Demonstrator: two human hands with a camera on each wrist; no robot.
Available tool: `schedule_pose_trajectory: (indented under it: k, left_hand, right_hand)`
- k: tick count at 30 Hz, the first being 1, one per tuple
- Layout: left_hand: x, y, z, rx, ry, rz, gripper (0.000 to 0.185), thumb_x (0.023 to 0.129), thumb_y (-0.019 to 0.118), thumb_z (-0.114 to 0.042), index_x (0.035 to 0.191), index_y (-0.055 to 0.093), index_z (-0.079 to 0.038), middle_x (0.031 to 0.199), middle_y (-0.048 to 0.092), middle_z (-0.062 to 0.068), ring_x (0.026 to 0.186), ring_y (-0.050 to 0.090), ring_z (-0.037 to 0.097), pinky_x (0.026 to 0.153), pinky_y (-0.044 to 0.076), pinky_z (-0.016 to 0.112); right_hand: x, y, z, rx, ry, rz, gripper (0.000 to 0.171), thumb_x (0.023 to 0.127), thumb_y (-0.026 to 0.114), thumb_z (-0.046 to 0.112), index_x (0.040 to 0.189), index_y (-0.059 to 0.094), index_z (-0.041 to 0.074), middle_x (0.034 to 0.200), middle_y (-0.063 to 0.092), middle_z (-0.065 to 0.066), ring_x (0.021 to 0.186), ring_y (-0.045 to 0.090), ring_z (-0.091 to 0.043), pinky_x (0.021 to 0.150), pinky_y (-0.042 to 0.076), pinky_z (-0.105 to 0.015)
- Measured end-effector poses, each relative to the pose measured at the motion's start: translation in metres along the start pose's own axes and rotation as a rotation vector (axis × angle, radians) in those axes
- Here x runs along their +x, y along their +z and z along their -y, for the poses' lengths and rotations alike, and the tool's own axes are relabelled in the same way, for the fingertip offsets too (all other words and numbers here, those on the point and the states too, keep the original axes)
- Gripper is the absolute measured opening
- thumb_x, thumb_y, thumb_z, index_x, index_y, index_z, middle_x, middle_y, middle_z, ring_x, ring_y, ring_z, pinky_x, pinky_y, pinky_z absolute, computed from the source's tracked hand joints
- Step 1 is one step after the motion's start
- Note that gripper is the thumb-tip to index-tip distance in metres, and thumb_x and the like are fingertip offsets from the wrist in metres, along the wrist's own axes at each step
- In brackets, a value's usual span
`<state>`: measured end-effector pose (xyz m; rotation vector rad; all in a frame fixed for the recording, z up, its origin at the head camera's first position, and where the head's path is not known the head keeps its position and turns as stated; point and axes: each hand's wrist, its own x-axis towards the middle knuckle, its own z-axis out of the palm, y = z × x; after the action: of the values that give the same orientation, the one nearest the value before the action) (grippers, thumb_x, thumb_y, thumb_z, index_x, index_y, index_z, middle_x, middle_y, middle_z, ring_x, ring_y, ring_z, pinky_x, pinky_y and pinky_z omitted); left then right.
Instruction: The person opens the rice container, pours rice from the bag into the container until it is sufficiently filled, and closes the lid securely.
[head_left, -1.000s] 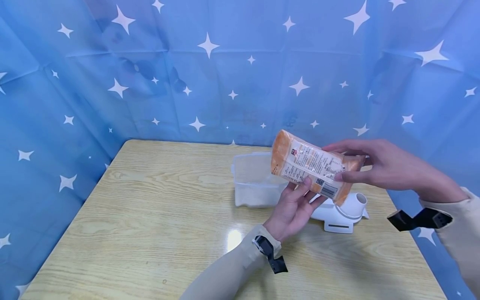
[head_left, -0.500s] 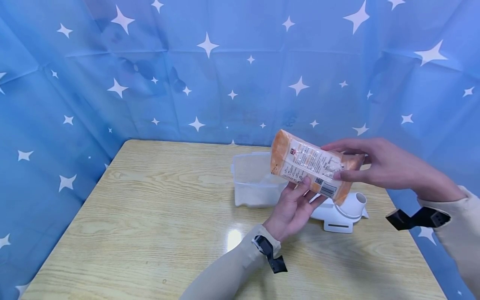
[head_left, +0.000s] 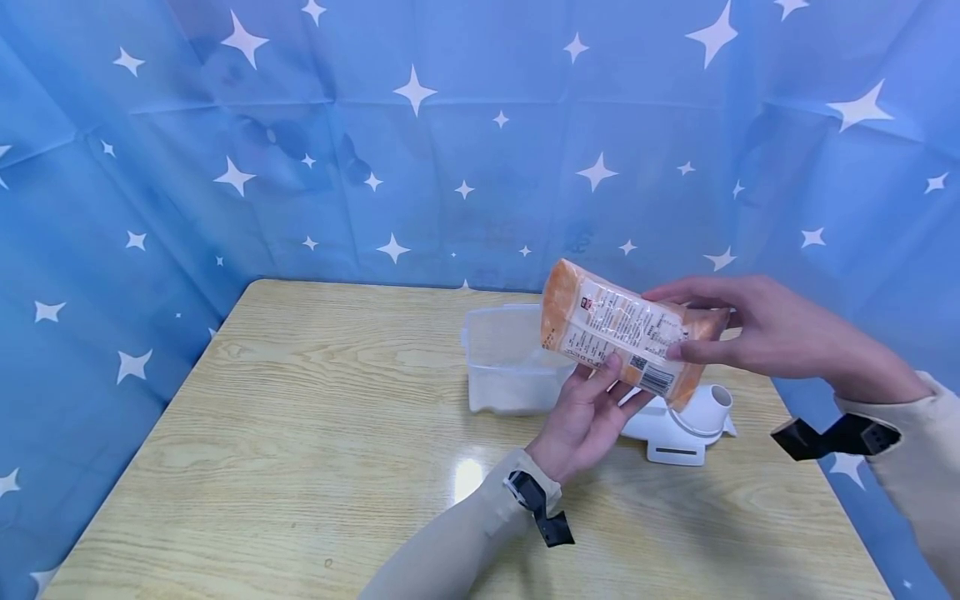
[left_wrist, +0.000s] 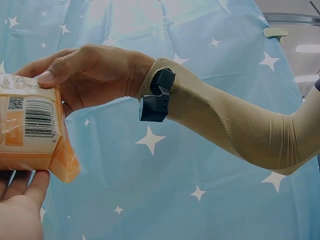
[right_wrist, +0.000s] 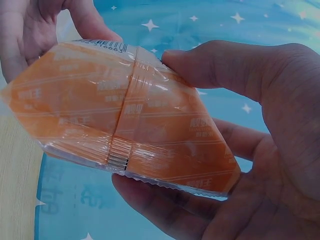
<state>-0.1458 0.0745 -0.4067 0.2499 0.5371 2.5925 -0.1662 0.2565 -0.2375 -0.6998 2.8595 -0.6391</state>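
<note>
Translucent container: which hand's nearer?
Left. The left hand appears at the lower right of the container in head view; the right hand is farther right, at the right end of the orange packet.

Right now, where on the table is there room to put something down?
The table is barest on its left side, between the starry curtain and clear bin. A smaller bare patch lies in front of the white plastic part, right of the left sleeve. Crowded: the bin, white part and the held packet partly hiding them.
</note>
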Motion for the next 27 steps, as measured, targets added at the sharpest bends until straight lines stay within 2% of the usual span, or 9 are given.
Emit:
schedule_pose_trajectory:
  k: [15,27]
  left_hand:
    - [0.0011,0.0006,0.0,0.006,0.004,0.014,0.047,0.104,0.06,-0.026,0.15,0.048,-0.027,0.152,0.052,0.001,0.138,0.053,0.018,0.126,0.034,0.046]
    - [0.0009,0.0007,0.0009,0.003,0.006,0.012,0.047,0.103,0.061,-0.027,0.149,0.048,-0.026,0.15,0.053,0.0,0.136,0.054,0.017,0.126,0.034,0.047]
  right_hand:
    - [0.0004,-0.0005,-0.0004,-0.009,-0.021,-0.017,0.058,0.087,0.083,0.027,0.139,0.06,0.04,0.115,0.071,0.006,0.076,0.066,-0.005,0.059,0.044,-0.026]
    - [-0.0001,-0.0017,0.0003,-0.02,0.007,0.002,0.057,0.088,0.083,0.032,0.139,0.059,0.042,0.115,0.072,0.005,0.078,0.066,-0.005,0.059,0.045,-0.026]
